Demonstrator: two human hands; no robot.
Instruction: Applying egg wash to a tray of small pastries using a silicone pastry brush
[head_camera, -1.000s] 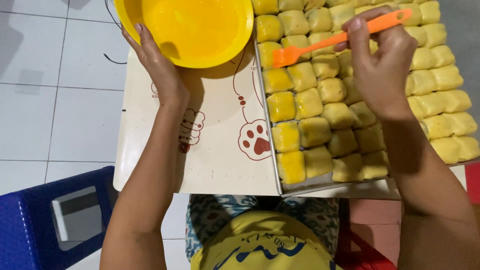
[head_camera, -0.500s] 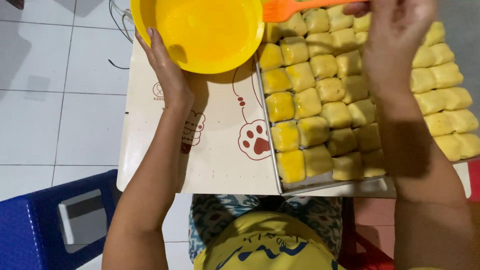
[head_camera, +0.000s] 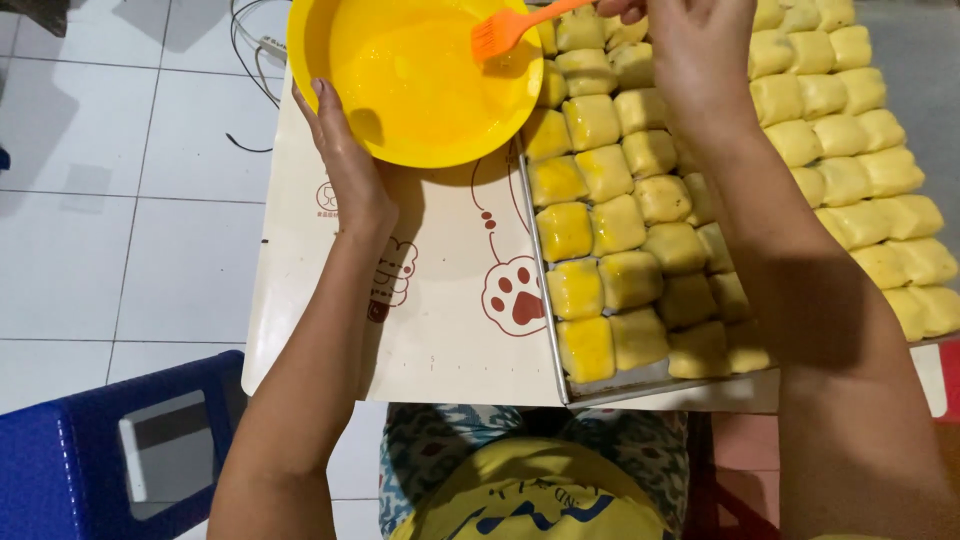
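Left hand (head_camera: 345, 165) cupped on yellow bowl (head_camera: 420, 80) rim, steadying; right hand (head_camera: 690, 45) pinching orange brush (head_camera: 505, 30) handle; I judge brush light, bristles soft; bowl slippery, liquid sloshes; dough pieces (head_camera: 620, 225) fragile.

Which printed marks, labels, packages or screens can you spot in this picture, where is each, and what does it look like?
No packages or screens.
Red-brown paw print: on the cream table mat, beside the metal baking tray; rounded pad and toes.
Small round outline logo: mat's left edge, by the left hand; brown line drawing.
Brown cartoon drawing: mid-mat, partly hidden by the left forearm.
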